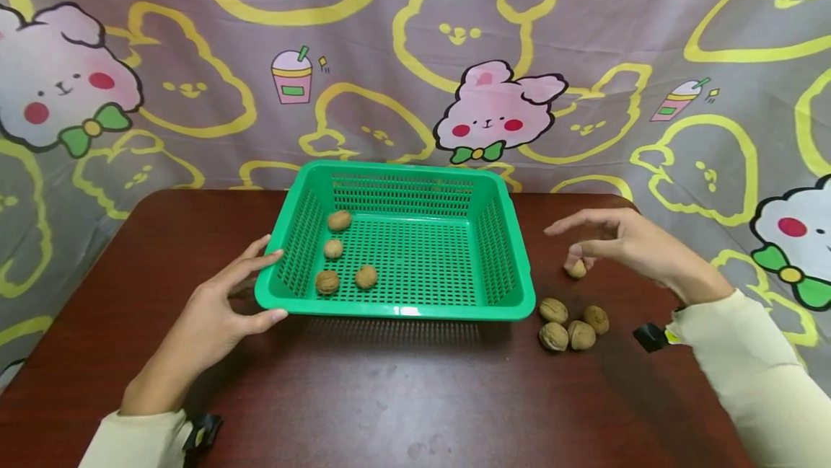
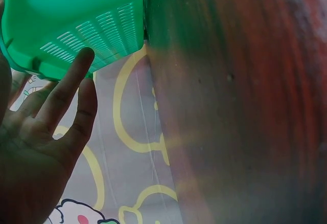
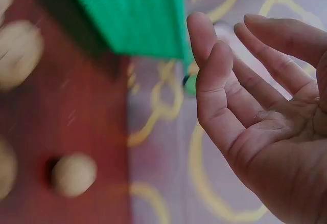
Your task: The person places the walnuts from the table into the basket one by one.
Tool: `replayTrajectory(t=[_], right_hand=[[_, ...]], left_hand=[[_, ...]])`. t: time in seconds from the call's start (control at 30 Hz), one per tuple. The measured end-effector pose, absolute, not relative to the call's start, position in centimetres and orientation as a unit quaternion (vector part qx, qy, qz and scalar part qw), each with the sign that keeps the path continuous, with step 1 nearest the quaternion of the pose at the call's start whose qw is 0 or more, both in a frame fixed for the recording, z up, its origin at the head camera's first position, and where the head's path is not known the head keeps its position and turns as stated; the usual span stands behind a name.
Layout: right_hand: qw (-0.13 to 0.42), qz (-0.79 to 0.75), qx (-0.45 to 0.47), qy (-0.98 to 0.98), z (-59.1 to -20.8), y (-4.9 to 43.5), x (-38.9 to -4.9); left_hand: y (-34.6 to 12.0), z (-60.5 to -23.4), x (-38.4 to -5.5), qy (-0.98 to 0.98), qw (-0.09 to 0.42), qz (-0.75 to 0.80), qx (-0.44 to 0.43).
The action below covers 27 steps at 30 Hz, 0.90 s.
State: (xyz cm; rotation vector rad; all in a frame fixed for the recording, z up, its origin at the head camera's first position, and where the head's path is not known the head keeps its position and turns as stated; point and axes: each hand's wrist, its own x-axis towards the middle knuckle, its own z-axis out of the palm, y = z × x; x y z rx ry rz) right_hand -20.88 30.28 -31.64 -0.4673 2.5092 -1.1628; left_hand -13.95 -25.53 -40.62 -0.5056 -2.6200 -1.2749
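Note:
A green plastic basket (image 1: 396, 309) with slotted walls stands on the table, with several walnuts (image 1: 327, 282) lying in its left part. My left hand (image 1: 217, 313) holds the basket at its near left corner. Its thumb and index fingertip rest on the rim, while other fingers (image 2: 66, 93) reach along the outside of the wall. To the right of the basket, my right hand (image 1: 623, 241) hovers with bent, spread fingers and holds nothing. In the head view its fingertips overlap a single walnut (image 1: 576, 270), which the right wrist view shows lying on the table, apart from the hand.
Several more walnuts (image 1: 581, 336) lie grouped by the basket's near right corner. The dark red-brown wooden table (image 1: 402, 396) ends at the back against a hanging cloth (image 1: 363, 57) with cartoon prints. Dark straps (image 1: 649, 337) show at both wrists.

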Motion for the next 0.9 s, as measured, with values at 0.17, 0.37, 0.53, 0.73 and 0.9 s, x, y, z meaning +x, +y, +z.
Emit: replayTrajectory(t=[0.17, 0.37, 0.53, 0.73, 0.9], right_hand=[[0.161, -0.422, -0.129, 0.883, -34.9, 33.4, -20.9], [0.156, -0.404, -0.092, 0.896, -37.5, 35.5, -21.2], [0.157, -0.395, -0.085, 0.901, -38.9, 36.5, -21.8], [0.164, -0.394, -0.095, 0.900, -40.1, 37.0, -22.4], [0.169, -0.392, -0.100, 0.899, -40.6, 37.1, -22.8]], left_hand=[[-25.5, -40.7, -13.9, -0.882, 0.097, -0.429, -0.168], [-25.4, -40.7, -13.9, -0.881, 0.097, -0.430, -0.169], [-25.3, -40.6, -13.9, -0.883, 0.098, -0.427, -0.168], [-25.3, -40.6, -13.9, -0.883, 0.099, -0.427, -0.169], [-25.3, -40.7, -13.9, -0.883, 0.103, -0.425, -0.170]])
